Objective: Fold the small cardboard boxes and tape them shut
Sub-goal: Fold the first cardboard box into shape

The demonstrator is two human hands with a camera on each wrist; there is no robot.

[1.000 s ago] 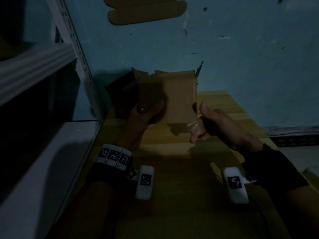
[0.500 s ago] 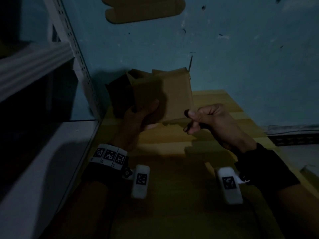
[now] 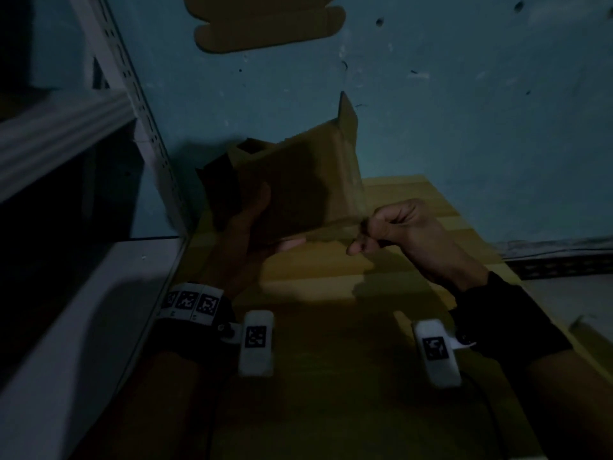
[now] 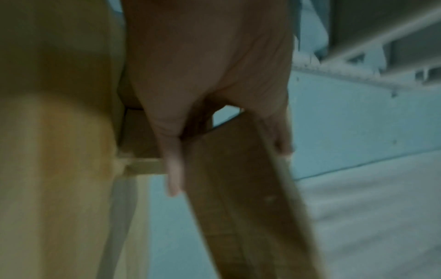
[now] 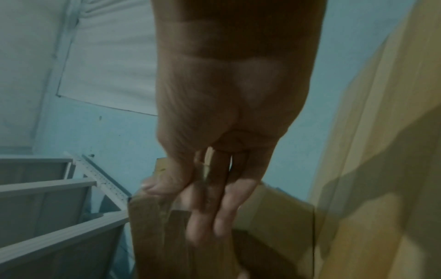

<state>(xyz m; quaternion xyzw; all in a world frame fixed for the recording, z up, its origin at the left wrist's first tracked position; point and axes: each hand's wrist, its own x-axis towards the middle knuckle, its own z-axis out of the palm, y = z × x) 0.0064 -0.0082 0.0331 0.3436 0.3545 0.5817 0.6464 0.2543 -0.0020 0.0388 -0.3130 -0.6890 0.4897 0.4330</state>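
In the dim head view a small brown cardboard box [image 3: 298, 180] is held up and tilted above the wooden table [image 3: 408, 260]. My left hand [image 3: 262, 224] grips its lower left part, thumb on the near face and fingers underneath. My right hand [image 3: 365, 232] pinches a strip of clear tape [image 3: 360, 204] that runs down the box's right edge. The left wrist view shows my left hand [image 4: 214, 105] with a box panel [image 4: 238, 188] wedged between thumb and fingers. In the right wrist view, thumb and fingers of my right hand [image 5: 205, 188] hold the tape [image 5: 206, 169] by the box [image 5: 152, 236].
A flat cardboard blank [image 3: 265, 28] hangs on the blue wall above. A grey metal shelf rack [image 3: 132, 94] stands at the left, with a white surface [image 3: 83, 327] below it. The table's right edge [image 3: 497, 270] borders a pale floor.
The box has risen and tilted, its right corner now higher. My right hand has shifted from below the box to its lower right corner, pinching the tape there.
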